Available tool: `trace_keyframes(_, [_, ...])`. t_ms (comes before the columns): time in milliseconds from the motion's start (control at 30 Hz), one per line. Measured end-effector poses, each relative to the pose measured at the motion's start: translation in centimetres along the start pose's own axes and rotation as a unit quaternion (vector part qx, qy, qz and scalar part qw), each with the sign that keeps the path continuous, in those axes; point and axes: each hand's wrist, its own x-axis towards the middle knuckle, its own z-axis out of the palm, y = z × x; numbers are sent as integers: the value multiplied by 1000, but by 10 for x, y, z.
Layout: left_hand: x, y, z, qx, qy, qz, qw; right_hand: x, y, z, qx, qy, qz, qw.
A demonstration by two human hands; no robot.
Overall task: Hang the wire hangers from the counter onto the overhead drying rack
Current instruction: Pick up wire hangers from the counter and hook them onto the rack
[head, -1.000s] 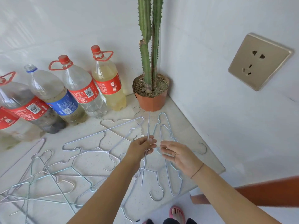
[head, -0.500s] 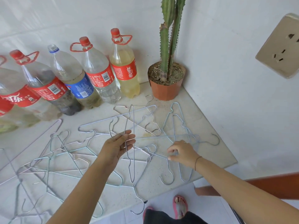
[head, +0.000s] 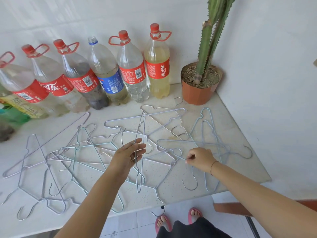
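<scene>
Several thin wire hangers (head: pixel 82 146) lie criss-crossed over the white speckled counter (head: pixel 240 169). My left hand (head: pixel 127 155) hovers above the middle of the counter and holds one wire hanger (head: pixel 138 182) upright, seen edge-on, its wire running between my thumb and fingers. My right hand (head: pixel 200 158) is low over the counter to the right, fingertips pinching the wire of another hanger (head: pixel 173 154) that lies among the others. One hanger's hook (head: pixel 161 210) hangs over the counter's front edge. The overhead drying rack is out of view.
A row of large plastic bottles (head: pixel 132 71) stands along the back wall. A potted cactus (head: pixel 199 86) fills the back right corner. White walls close the back and right. Below the counter edge are my feet in pink sandals (head: pixel 161 222) and a brown board (head: pixel 223 207).
The view has swung left, showing more bottles and hangers. My left hand carried its hanger leftward. My right hand dropped to the counter and pinched a hanger wire.
</scene>
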Motion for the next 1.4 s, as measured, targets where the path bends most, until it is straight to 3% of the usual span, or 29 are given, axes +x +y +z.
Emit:
trace_keyframes(200, [-6,2,-12,-7,1,8,1000,-3,-13,-27,264,-45,9,963])
trace_keyframes(333, [-9,5,-16,-24,-11,10,1000,-9,-32,-50,351,-44,34,935])
trace_keyframes(467, [-13,8,-24,-29,-20,22,999,-15,-62,-64,523,-69,36,849])
trace_keyframes(600, [-20,15,-37,-36,-9,44,998,-25,-96,-70,611,-123,4,782])
trace_keyframes(1000, [-118,24,-78,-106,165,134,971,-42,-193,-57,587,-283,-101,752])
trace_keyframes(1133, [-170,13,-82,-130,239,162,948,-64,-220,-48,572,-338,-110,739])
trace_keyframes(1400, [-292,-25,-87,-171,380,204,886,-144,-270,-14,535,-496,-111,675])
